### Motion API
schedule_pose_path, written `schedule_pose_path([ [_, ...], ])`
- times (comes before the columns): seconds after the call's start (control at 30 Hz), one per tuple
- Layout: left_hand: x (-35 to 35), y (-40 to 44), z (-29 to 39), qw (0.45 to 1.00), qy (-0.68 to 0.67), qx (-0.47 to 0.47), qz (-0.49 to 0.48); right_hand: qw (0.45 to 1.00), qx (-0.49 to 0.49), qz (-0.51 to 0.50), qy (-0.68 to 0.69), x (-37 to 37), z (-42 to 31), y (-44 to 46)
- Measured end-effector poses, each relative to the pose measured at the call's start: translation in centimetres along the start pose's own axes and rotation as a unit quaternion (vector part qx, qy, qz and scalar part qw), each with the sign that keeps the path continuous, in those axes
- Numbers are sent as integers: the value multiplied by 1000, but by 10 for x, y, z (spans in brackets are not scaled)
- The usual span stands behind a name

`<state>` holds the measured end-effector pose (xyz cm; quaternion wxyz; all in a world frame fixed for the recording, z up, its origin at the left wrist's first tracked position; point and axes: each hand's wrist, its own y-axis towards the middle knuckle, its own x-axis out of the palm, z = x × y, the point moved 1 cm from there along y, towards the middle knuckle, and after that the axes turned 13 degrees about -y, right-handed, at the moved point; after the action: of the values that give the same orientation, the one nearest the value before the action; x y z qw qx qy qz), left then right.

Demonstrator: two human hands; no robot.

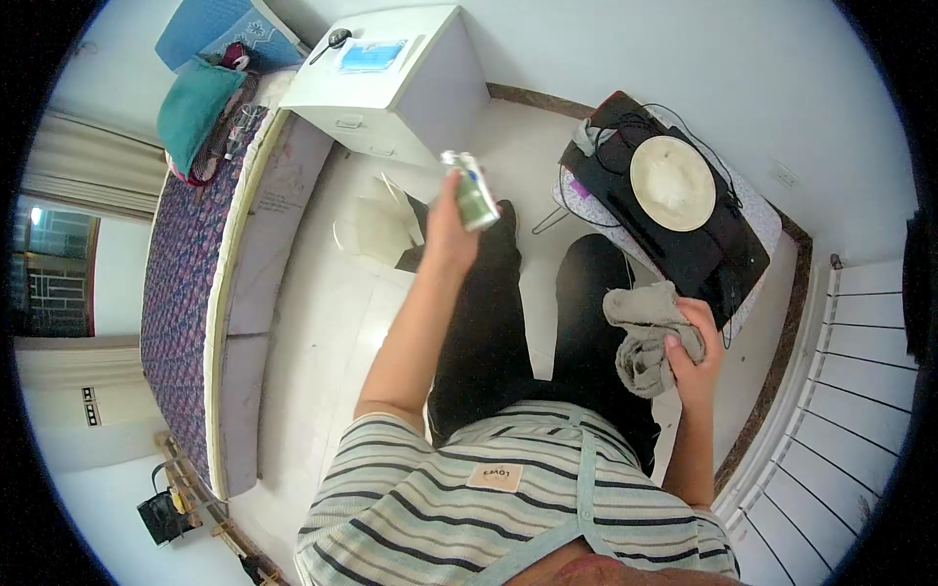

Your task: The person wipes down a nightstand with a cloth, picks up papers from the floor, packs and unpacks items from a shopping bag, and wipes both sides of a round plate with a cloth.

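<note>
My left hand (451,230) is raised in front of my left leg, its fingers closed around a small green-and-white packet (476,195). The packet is blurred, and I cannot read its label. On the other side, my right hand (696,350) grips a crumpled grey cloth (645,327), which hangs in loose folds above my right thigh. Near the left hand, a white bin (376,230) stands on the floor, partly behind my arm.
A low table (752,264) at the right bears a cream plate (672,184) and black cables. A white cabinet (430,93) stands ahead, with a blue packet (371,56) on top. The bed (186,322) runs along the left, and a white railing (831,391) is at right.
</note>
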<state>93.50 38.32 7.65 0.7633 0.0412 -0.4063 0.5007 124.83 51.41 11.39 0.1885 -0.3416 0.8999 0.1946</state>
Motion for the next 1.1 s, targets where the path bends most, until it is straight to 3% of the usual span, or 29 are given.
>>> schedule_pose_path([
  [0.1,-35,60,25,998,11,6,63,999,11,-30,9,3,9,10],
  [0.17,-52,100,47,992,64,101,33,998,42,-38,7,3,14,18],
  [0.3,-80,181,102,952,225,148,147,995,78,-56,4,9,25,35],
  [0.37,-105,233,132,947,210,189,151,994,97,-53,2,11,30,41],
  [0.4,-96,240,146,949,229,149,157,992,114,-45,-6,15,32,42],
  [0.43,-119,279,166,967,167,164,103,990,134,-35,11,16,36,46],
  [0.47,-87,271,169,912,315,156,211,987,156,-19,25,16,40,48],
  [0.5,-113,317,185,909,313,177,213,987,153,-42,-9,13,43,51],
  [0.53,-201,402,227,767,584,267,4,984,173,-24,-26,12,43,55],
  [0.57,-136,365,210,957,203,182,100,983,177,-34,-24,14,42,58],
  [0.6,-161,392,214,934,268,221,85,983,179,-46,-21,15,41,61],
  [0.67,-168,395,213,887,433,123,102,984,172,-38,-34,19,45,64],
  [0.73,-137,367,195,869,451,174,106,986,158,-34,-37,5,48,62],
  [0.8,-175,405,209,860,466,183,95,984,166,-46,-41,5,50,56],
  [0.9,-158,379,187,865,438,235,65,984,166,-52,-39,-1,57,58],
  [0.93,-145,367,178,710,590,374,87,984,163,-58,-38,-3,59,60],
  [0.97,-126,352,164,505,699,496,101,984,167,-48,-35,-6,61,58],
  [1.03,-70,317,93,676,596,432,23,985,162,-52,-14,-12,65,52],
  [1.07,-43,296,49,749,535,377,-100,986,162,-45,-9,-15,67,49],
  [1.1,-25,280,5,755,560,306,-154,986,165,-36,-4,-16,68,44],
])
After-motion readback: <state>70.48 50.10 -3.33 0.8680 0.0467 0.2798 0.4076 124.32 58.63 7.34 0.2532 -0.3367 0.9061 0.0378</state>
